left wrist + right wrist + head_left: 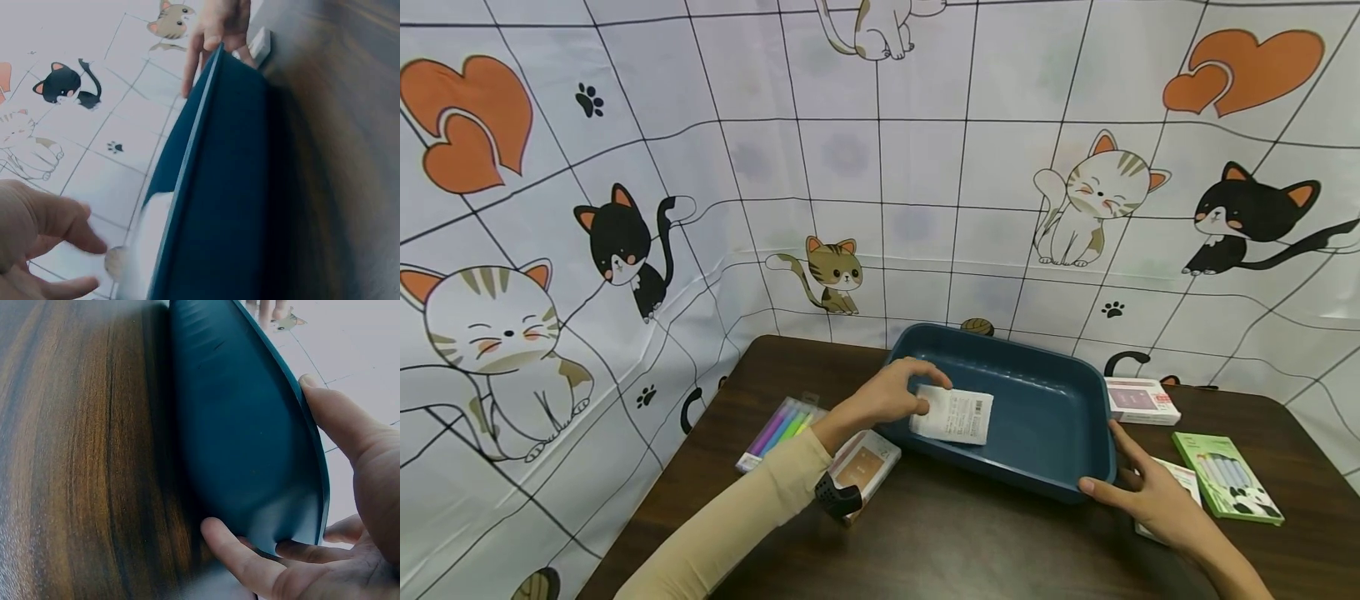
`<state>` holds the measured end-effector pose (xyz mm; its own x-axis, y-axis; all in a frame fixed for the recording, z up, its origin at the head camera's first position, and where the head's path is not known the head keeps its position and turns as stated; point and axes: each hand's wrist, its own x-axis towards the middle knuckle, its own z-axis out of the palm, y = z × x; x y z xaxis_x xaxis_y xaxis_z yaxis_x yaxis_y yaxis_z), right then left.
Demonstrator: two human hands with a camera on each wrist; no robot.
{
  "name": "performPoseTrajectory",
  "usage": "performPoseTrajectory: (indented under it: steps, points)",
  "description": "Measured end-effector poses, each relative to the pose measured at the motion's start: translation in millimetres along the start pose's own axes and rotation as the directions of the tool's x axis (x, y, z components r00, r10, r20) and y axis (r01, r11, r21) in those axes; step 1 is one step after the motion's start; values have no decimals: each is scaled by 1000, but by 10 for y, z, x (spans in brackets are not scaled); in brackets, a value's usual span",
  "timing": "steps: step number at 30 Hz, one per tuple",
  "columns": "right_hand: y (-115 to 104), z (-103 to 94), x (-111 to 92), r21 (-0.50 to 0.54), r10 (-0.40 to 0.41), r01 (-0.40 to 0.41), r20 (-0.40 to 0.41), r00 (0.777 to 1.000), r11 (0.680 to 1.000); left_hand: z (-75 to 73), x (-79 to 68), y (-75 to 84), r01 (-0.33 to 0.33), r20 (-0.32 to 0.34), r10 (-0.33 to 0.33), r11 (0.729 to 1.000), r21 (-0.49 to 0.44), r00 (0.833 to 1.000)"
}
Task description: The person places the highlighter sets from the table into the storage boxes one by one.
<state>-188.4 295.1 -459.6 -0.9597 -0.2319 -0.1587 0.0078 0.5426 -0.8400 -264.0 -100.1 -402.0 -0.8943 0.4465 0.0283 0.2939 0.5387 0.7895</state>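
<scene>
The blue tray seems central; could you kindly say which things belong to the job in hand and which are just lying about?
Apparently in the job:
blue tray
white packet
left hand
right hand

Apparently lying about:
colourful pack
box by left wrist
green box
far white box
partly hidden box

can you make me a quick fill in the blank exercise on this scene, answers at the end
1. The tray is held at one corner by the person's ____ hand.
2. The printed packet by the left hand's fingers is ____ in colour.
3. The panda-printed box has a ____ border.
4. In the head view, the clear pack of coloured pens lies to the ____ of the tray.

Missing words: right; white; green; left
</scene>
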Motion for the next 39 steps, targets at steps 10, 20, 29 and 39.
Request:
performPoseTrajectory:
  steps: [10, 20, 29, 39]
  points:
    - [2, 15, 17, -41, -7, 7, -9, 1000, 999, -125, -45, 20, -42, -39, 43, 999, 27, 998]
    - [-11, 19, 28, -42, 25, -24, 6, 1000, 999, -202, -119, 20, -38, -29, 39, 999, 35, 999]
    - [-5, 47, 24, -2, 20, -20, 14, 1000, 1000, -290, -294, -128, -35, -37, 36, 999, 31, 999]
    - [20, -2, 10, 22, 62, -63, 31, 998, 998, -458, -503, -172, -31, -69, 40, 992, 121, 997]
